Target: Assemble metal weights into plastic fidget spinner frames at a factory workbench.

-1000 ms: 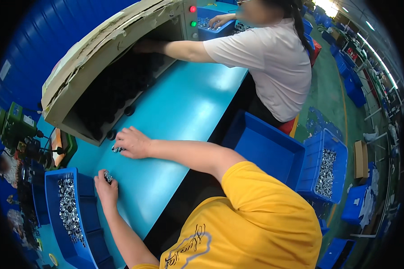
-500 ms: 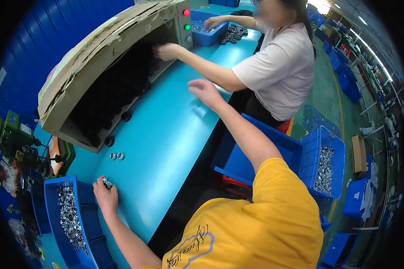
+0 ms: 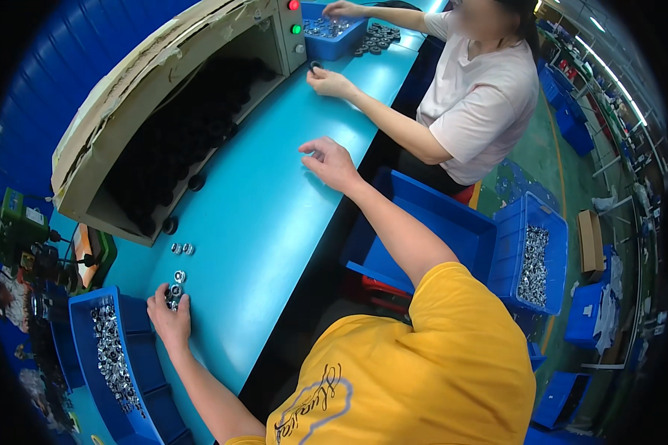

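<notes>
My left hand (image 3: 169, 320) is low over the turquoise table, its thumb and fingers curled around a few small shiny metal rings (image 3: 174, 295). Just beyond the fingertips, one more silver ring (image 3: 179, 277) lies on the table. A pair of similar metal rings (image 3: 182, 248) sits a little farther off. My right hand (image 3: 332, 165) hovers above the middle of the table, fingers loosely bent and apart from the thumb, with nothing in it. Two black rings (image 3: 171, 225) rest at the lip of the boxy machine, whose opening (image 3: 178, 133) is full of dark pieces.
Across the table a co-worker's hand (image 3: 332, 83) holds a black ring. A blue bin of metal parts (image 3: 130, 319) stands at my left, another blue bin (image 3: 334, 48) at the far end beside black rings (image 3: 378, 37). Blue crates (image 3: 453, 222) stand at my right.
More silver rings now show at my left hand, one standing apart on the table. My right hand has drawn slightly left. The co-worker's near hand has left the machine opening with a black ring.
</notes>
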{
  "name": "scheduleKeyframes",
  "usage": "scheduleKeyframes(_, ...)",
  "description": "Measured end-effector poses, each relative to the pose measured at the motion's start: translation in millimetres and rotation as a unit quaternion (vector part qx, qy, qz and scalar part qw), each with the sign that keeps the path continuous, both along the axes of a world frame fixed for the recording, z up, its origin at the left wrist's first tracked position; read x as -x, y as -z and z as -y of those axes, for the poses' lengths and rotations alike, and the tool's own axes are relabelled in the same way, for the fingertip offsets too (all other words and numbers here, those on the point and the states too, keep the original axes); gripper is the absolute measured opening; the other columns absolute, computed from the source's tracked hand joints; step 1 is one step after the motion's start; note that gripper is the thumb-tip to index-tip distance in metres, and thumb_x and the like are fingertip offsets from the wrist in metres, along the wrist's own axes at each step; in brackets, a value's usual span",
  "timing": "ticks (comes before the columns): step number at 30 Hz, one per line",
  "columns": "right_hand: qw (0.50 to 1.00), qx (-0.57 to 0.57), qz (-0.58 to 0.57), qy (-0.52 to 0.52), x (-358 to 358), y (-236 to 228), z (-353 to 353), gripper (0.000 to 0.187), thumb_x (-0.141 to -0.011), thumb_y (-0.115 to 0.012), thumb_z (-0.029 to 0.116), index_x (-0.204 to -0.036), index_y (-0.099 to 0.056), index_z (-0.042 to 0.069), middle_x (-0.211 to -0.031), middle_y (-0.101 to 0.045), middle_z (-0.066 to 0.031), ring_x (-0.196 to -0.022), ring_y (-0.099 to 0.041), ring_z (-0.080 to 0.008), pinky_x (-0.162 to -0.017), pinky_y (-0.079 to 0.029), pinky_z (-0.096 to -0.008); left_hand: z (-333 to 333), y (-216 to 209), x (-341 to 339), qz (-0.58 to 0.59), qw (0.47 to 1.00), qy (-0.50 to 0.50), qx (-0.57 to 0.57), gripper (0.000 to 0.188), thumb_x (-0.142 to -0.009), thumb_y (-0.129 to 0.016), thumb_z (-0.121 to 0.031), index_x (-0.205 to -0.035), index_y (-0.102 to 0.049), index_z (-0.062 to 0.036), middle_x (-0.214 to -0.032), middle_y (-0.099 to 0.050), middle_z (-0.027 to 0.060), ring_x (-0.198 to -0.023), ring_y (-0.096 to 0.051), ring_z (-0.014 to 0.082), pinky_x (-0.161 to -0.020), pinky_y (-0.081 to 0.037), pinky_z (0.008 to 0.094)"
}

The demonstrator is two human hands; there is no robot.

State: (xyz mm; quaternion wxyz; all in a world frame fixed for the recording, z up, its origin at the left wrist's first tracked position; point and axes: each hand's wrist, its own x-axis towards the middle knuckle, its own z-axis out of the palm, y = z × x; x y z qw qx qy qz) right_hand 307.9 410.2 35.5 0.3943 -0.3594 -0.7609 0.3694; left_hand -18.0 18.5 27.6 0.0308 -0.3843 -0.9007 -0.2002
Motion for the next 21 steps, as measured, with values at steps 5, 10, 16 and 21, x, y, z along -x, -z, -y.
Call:
scheduleKeyframes(5,1.0,-0.015,0.02,-0.004,2,-3,5,0.023,-0.086,-0.072,0.015,-0.107,-0.076,0.007,-0.1,-0.066,-0.009,-0.082,-0.066,-0.0185,-0.079,-0.056,-0.0338,1,-7,-10,0.0,1.0,-0.006,0.005,0.058,-0.08,-0.082,-0.021,-0.134,-0.061,-0.0131,-0.122,-0.057,0.0169,-0.116,-0.055,0.0386,-0.1,-0.046,0.0491)
scheduleKeyframes(10,0.999,-0.027,0.032,0.004,3,-2,7,0.021,-0.085,-0.072,0.016,-0.105,-0.077,0.008,-0.099,-0.066,-0.0085,-0.083,-0.064,-0.0192,-0.079,-0.055,-0.034,1,-6,-14,-0.008,1.0,-0.005,-0.013,0.061,-0.078,-0.083,-0.022,-0.134,-0.06,-0.0127,-0.126,-0.057,0.0164,-0.117,-0.054,0.0381,-0.101,-0.047,0.0486)
scheduleKeyframes(16,0.999,-0.033,0.043,0.003,4,-4,7,0.021,-0.087,-0.071,0.016,-0.105,-0.076,0.008,-0.098,-0.065,-0.0084,-0.082,-0.065,-0.0192,-0.08,-0.055,-0.0337,0,-8,-18,-0.011,0.999,-0.006,-0.03,0.072,-0.075,-0.085,-0.024,-0.14,-0.057,-0.0151,-0.13,-0.056,0.0157,-0.119,-0.053,0.0381,-0.101,-0.046,0.0495)
scheduleKeyframes(21,0.998,-0.039,0.054,-0.002,3,-2,6,0.023,-0.089,-0.071,0.016,-0.109,-0.075,0.006,-0.102,-0.064,-0.0085,-0.082,-0.067,-0.018,-0.081,-0.055,-0.0327,-2,-12,-22,-0.016,1.0,-0.01,-0.024,0.079,-0.074,-0.086,-0.025,-0.145,-0.054,-0.0169,-0.131,-0.055,0.0158,-0.12,-0.053,0.0383,-0.102,-0.045,0.0497)
